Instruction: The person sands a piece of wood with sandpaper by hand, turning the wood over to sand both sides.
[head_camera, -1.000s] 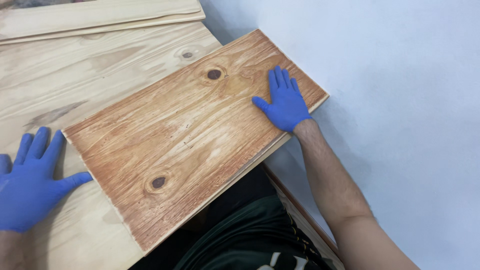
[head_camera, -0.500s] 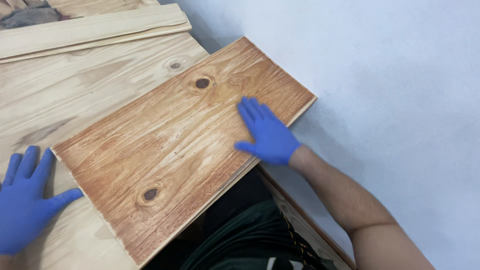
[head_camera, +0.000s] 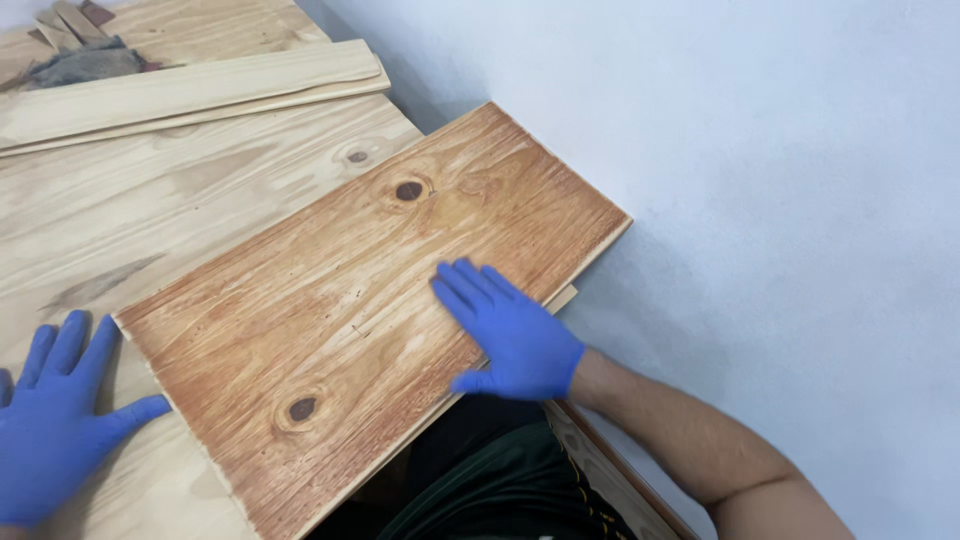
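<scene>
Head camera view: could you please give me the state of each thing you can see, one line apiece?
Stained board: lying flat and askew on the pale boards, near edge overhanging.
Right hand: gloved, open, palm flat on the stained board.
Left hand: gloved, open, flat on the pale wooden top, thumb by the stained board's end.
Pale planks: lying flat, stacked, untouched.
Grey cloth: crumpled at the far corner.

Bright even light, soft shadows, sharp focus throughout.
</scene>
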